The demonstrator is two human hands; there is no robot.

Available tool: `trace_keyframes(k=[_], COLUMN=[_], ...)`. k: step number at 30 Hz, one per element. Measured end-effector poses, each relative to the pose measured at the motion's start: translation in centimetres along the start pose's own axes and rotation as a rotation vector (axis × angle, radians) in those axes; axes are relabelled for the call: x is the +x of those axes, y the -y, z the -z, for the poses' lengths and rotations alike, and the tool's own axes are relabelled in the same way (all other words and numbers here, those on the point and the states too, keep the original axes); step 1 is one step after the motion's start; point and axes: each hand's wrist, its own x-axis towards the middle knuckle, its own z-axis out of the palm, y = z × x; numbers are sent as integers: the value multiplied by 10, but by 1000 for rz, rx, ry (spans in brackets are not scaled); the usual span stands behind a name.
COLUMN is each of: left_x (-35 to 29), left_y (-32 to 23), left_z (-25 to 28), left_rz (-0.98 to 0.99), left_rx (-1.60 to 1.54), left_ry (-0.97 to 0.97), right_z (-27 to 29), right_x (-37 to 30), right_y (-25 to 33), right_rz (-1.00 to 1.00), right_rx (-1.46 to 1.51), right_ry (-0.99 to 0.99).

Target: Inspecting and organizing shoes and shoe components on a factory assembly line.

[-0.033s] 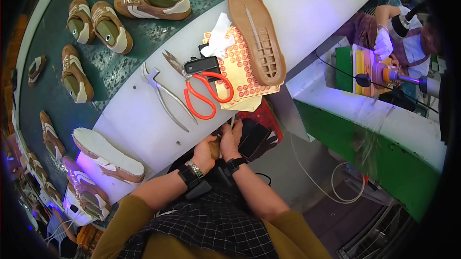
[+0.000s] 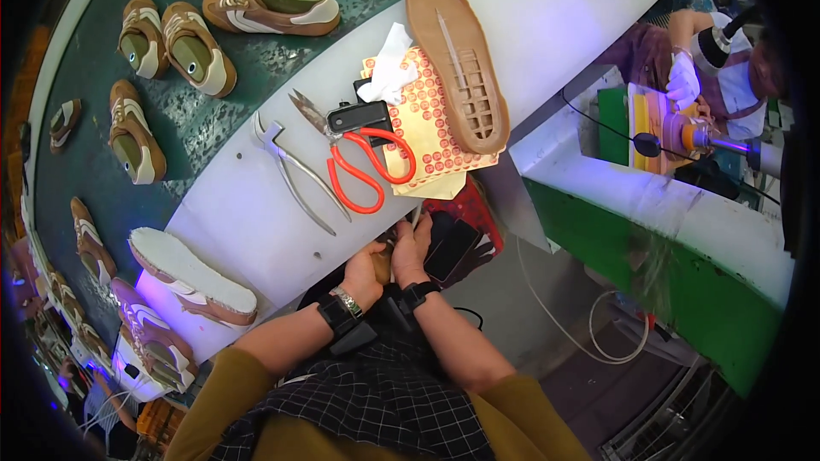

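Below the near edge of the white bench, my left hand [image 2: 363, 277] and my right hand [image 2: 411, 249] are close together, fingers curled in. Between them is a tan-brown piece [image 2: 383, 264], largely covered by the hands, so I cannot make out its kind. A narrow pale strip shows at the right fingertips. On the bench just beyond my hands are red-handled scissors [image 2: 363, 166] and metal pincers [image 2: 295, 172]. A tan shoe sole [image 2: 461, 68] rests partly on a stack of sticker sheets [image 2: 423, 123], beside a crumpled white tissue [image 2: 393, 68].
Tan-and-white sneakers [image 2: 198, 49] stand on the green surface [image 2: 184, 128] at left. One shoe [image 2: 192, 277] lies on its side, its white bottom showing. A dark phone-like slab [image 2: 453, 250] is right of my hands. A gloved co-worker's hand [image 2: 682, 78] works beyond the green beam [image 2: 615, 277].
My hands and the bench things look the same. Only the co-worker's gloved hand and the piece near it have shifted very slightly.
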Motion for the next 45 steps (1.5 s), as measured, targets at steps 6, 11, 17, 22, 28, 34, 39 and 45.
trace_keyframes(k=[6, 11, 17, 22, 28, 34, 39, 45], left_x=[2, 6, 10, 7, 0, 4, 13, 5], left_y=[4, 5, 4, 0, -11, -11, -9, -4], left_z=[-4, -3, 2, -8, -9, 7, 14, 3], left_rz=[-77, -66, -84, -153, -25, -46, -293, -330], left_rx=[-13, 0, 13, 18, 84, 249, 228, 242], left_ry=[-88, -135, -131, -18, 224, 182, 5, -136], right_z=[-1, -1, -2, -2, 11, 7, -15, -11], right_x=[5, 9, 15, 25, 18, -5, -17, -7], right_y=[-6, -8, -9, -3, 13, 1, -4, -10], right_rz=[-8, 20, 37, -16, -43, -68, -60, -14], right_rx=[49, 74, 4, 143, 174, 33, 30, 10], right_ry=[-35, -67, -119, -113, -81, -75, -163, -191])
